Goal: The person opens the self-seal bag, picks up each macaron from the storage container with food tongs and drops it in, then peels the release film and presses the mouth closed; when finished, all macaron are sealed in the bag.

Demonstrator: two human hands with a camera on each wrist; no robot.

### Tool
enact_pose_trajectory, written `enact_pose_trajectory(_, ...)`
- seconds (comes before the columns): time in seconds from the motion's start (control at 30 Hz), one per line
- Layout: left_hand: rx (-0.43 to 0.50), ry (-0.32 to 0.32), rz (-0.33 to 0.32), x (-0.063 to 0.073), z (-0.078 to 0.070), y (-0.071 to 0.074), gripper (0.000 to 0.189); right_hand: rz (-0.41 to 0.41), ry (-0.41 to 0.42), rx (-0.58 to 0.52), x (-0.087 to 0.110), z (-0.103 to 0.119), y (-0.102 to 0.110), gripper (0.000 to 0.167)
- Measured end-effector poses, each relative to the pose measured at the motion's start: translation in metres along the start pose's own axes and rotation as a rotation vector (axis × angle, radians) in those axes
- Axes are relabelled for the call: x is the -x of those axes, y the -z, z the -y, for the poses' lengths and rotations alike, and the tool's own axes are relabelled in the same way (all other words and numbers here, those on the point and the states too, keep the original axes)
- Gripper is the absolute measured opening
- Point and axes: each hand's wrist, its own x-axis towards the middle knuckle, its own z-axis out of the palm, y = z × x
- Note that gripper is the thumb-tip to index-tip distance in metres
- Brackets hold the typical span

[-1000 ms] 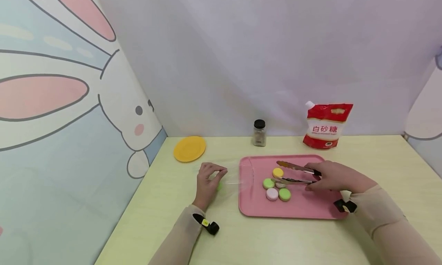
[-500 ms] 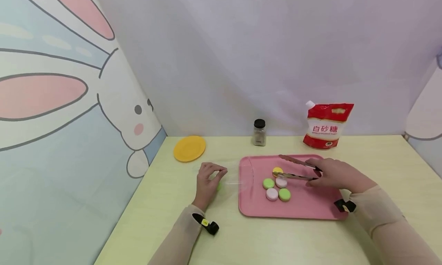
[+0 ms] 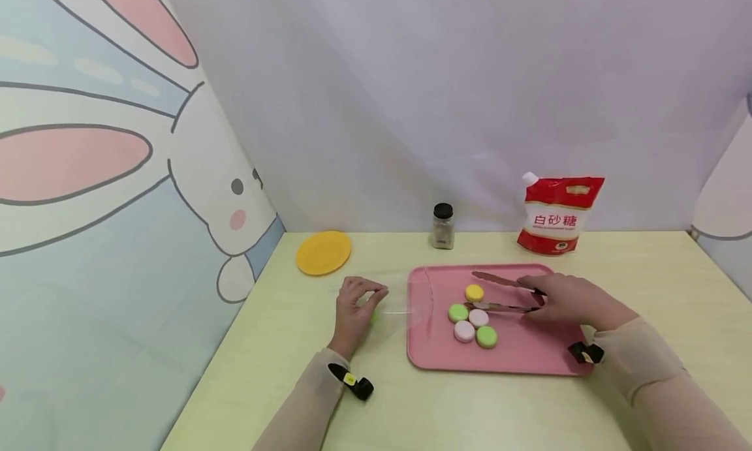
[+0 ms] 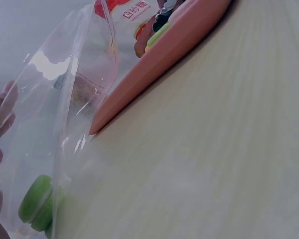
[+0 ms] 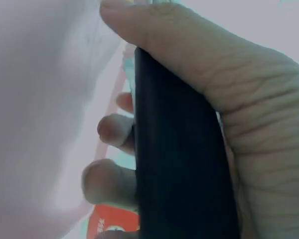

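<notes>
My left hand [image 3: 354, 311] pinches the edge of a clear plastic bag [image 3: 395, 307], whose mouth reaches over the tray's left rim. A green macaron [image 4: 37, 203] lies low in the bag in the left wrist view. My right hand [image 3: 564, 301] grips tongs [image 3: 505, 307] by their dark handle [image 5: 182, 149]. The tongs stand spread over the pink tray [image 3: 529, 353], nothing between their tips. Their near arm passes between a yellow macaron [image 3: 474, 293] and a pale pink macaron [image 3: 478, 318]. A green macaron [image 3: 458, 313], another pink macaron [image 3: 464, 331] and another green macaron [image 3: 486, 337] sit close by.
A yellow plate [image 3: 323, 252] lies at the table's back left. Behind the tray stand a black-capped glass jar [image 3: 443, 227] and a red and white sugar pouch [image 3: 558, 216]. The back wall rises directly behind the table [image 3: 411, 412].
The tongs' near arm has shifted off the pale pink macaron, across the yellow one, and now lies between them. My left hand and the bag have stayed put.
</notes>
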Motion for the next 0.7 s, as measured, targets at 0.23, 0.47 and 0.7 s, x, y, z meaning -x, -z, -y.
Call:
enact_pose_trajectory(0.23,-0.012,0.021,-0.003,0.007,0.025,-0.005,0.007,-0.022,0.1,-0.011,-0.001,-0.001,-0.002,0.02)
enact_pose_trajectory(0.47,-0.018,0.031,0.004,0.004,0.011,-0.001,0.005,-0.033,0.125,-0.012,0.001,-0.002,0.002,0.025)
enact_pose_trajectory(0.7,-0.007,-0.001,-0.019,-0.001,-0.008,0.001,0.008,-0.057,0.146,-0.015,0.005,0.0,0.009,0.035)
